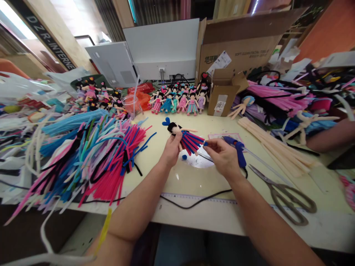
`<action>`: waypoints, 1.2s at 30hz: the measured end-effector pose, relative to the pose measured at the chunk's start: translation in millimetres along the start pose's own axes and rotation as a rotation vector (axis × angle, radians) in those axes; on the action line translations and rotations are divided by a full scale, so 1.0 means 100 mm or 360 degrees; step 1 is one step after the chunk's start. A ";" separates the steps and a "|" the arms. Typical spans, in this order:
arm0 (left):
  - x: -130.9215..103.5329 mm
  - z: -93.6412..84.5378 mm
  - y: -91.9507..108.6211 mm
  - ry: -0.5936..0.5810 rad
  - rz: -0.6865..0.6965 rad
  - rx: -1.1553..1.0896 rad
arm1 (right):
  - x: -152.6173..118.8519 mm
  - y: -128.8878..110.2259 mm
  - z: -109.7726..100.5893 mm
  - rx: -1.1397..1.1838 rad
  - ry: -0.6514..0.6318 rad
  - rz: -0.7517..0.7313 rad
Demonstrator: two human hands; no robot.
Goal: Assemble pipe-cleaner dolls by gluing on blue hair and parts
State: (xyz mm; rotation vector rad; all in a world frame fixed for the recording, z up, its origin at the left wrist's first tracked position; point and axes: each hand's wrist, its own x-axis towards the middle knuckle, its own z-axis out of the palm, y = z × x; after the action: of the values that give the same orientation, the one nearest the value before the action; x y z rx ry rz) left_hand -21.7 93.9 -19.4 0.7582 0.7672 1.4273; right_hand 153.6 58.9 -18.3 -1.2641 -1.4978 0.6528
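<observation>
My left hand (171,149) is closed around a small pipe-cleaner doll (191,140) with black hair, a blue bow and a pink-and-blue striped skirt. The doll lies sideways, its skirt toward the right. At the skirt's lower end, my right hand (220,153) pinches a small blue piece (205,143) between thumb and fingers. Below the doll, a blue round piece (184,157) lies on the table. A blue glue gun (239,151) rests just behind my right hand, partly hidden by it.
Scissors (280,190) lie at the right, beside beige strips (274,146). Bundles of coloured pipe cleaners (91,155) cover the left. Finished dolls (179,99) stand behind, near a small cardboard box (222,98). A black cable (191,205) crosses the table's front. Someone's arm (332,136) shows at far right.
</observation>
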 end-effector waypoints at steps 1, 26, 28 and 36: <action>0.00 0.00 0.00 -0.0003 0.0000 0.0014 | 0.00 -0.01 0.00 -0.0012 0.0005 0.0000; -0.01 0.01 0.01 -0.0013 -0.0115 -0.0070 | 0.02 0.03 0.01 0.0036 -0.0024 0.0007; -0.01 0.00 0.00 -0.0030 -0.0108 -0.0065 | 0.02 0.03 0.01 0.0024 -0.0025 0.0009; -0.02 0.01 -0.01 -0.0061 -0.0102 -0.0050 | 0.01 0.02 0.01 -0.0030 -0.0008 0.0007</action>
State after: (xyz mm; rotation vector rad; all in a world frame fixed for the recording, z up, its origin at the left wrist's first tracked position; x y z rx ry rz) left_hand -20.5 91.8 -20.3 0.7288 0.7316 1.3604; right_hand 153.9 60.7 -20.3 -1.2814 -1.5091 0.6466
